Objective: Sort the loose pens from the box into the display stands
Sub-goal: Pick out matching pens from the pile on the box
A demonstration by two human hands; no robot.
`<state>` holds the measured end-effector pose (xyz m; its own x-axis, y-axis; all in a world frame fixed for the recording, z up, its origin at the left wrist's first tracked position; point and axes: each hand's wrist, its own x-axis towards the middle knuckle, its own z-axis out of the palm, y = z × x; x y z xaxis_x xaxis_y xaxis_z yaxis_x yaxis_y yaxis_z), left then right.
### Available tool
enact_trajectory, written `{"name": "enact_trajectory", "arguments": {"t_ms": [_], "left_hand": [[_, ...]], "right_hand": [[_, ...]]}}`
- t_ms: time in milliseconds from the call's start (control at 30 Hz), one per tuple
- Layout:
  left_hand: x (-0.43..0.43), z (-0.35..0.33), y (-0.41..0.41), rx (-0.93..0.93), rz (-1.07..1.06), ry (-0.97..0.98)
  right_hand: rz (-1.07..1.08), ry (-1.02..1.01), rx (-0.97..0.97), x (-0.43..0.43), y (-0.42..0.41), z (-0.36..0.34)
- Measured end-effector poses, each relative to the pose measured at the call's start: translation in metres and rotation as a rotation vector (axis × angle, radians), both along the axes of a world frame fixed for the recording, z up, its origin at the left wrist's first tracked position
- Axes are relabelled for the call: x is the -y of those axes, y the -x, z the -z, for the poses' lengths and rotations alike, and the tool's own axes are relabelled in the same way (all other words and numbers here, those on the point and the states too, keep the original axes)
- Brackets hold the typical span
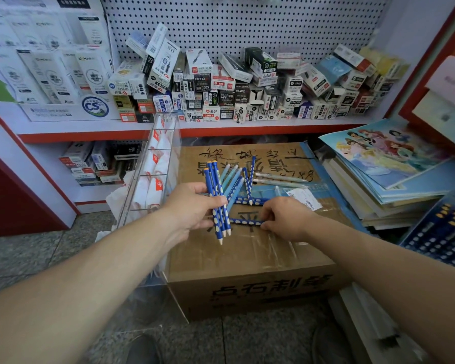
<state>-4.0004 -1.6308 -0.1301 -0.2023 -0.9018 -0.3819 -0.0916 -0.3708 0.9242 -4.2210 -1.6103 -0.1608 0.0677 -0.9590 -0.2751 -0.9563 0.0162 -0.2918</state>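
Note:
My left hand (pixel 192 206) grips a bundle of three dark blue dotted pens (pixel 217 200), held upright over the cardboard box (pixel 247 261). My right hand (pixel 286 216) pinches the end of another dark blue dotted pen (pixel 244 221) lying flat on the box top. More dark blue pens (pixel 250 179), light blue pens (pixel 230 179) and two pale clear pens (pixel 280 179) lie scattered on the box behind my hands. A clear acrylic display stand (pixel 155 174) with compartments leans to the left of the box.
A shelf (pixel 221 127) behind carries many small pen boxes (pixel 221 88) against a pegboard. Stacked books with a cartoon cover (pixel 386 156) sit at the right, a blue pen tray (pixel 441 229) beside them. White bags lie under the stand.

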Motion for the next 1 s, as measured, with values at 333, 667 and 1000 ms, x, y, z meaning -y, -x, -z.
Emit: {"name": "enact_trajectory", "arguments": {"t_ms": [333, 667, 1000], "left_hand": [[-0.001, 0.000, 0.001, 0.002, 0.056, -0.017], [-0.007, -0.005, 0.010, -0.030, 0.061, -0.025], [-0.011, -0.007, 0.017, -0.116, 0.004, -0.021]], "right_hand": [[0.176, 0.021, 0.224, -0.007, 0.026, -0.035], [0.275, 0.131, 0.540, -0.021, 0.010, -0.053], [0.229, 0.014, 0.702, -0.033, -0.018, -0.044]]}}
